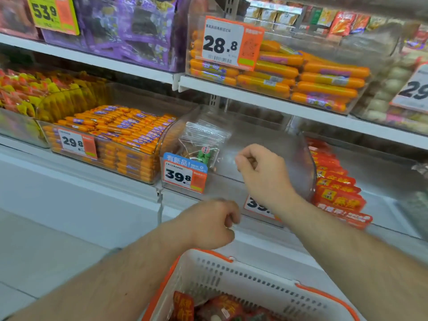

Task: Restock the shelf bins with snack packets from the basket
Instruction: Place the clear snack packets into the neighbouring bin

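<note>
A clear shelf bin (298, 163) with a 39.8 price tag (184, 173) is nearly bare. One clear snack packet (201, 144) with green and brown contents leans inside it at the left. My right hand (261, 172) hovers at the bin's open front, just right of the packet, with its fingers loosely curled and nothing in them. Lower down, my left hand (213, 224) is at the shelf's front edge, fingers curled in with nothing visible inside, slightly blurred. The white basket (252, 274) with an orange rim sits below both hands and holds red snack packets (222, 308).
Left of the clear bin stands a bin of orange sausage sticks (120, 133). Red packets (335, 191) fill the bin on its right. The white shelf above (266, 100) carries larger orange sausages (301, 77) and overhangs the bin closely.
</note>
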A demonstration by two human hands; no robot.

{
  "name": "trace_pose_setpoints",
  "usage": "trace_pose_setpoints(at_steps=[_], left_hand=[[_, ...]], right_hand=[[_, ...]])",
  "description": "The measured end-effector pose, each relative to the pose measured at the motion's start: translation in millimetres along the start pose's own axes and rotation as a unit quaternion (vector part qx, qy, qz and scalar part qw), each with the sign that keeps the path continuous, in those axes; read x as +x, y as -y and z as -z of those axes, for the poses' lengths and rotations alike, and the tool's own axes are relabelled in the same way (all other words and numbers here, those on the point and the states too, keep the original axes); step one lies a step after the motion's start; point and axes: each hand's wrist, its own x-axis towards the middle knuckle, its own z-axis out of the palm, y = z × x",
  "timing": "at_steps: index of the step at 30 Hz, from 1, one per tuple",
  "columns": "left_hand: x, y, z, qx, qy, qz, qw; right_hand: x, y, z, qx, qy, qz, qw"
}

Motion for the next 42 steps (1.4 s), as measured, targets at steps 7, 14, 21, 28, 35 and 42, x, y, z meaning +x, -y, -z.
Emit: trace_pose_setpoints(at_steps=[7, 14, 21, 28, 35, 42], left_hand=[[1.7, -8.4, -68.4, 0.182, 0.342, 0.040, 0.921], [-0.3, -12.6, -110.9, 0.222, 0.371, -0.021, 0.901], [-1.6, -29.3, -124.8, 0.224, 0.370, -0.038, 0.901], [-2.9, -28.0, -123.8, 0.205, 0.374, -0.017, 0.904], [-4.3, -14.8, -111.7, 0.207, 0.360, 0.016, 0.909], [-6.9, -8.1, -87.6, 0.168, 0.382, 0.051, 0.907]], right_hand=[[-116.6, -84.8, 6.0, -0.053, 0.151, -0.150, 0.976], [-204.3, -164.3, 2.8, -0.178, 0.326, -0.235, 0.898], [-253.1, -203.1, 5.4, -0.291, 0.614, -0.226, 0.698], [-279.4, -201.7, 1.3, -0.405, 0.650, -0.097, 0.636], [-272.4, -177.5, -9.3, -0.459, 0.672, -0.067, 0.577], [-179.0, -147.3, -5.9, -0.352, 0.638, -0.084, 0.680]])
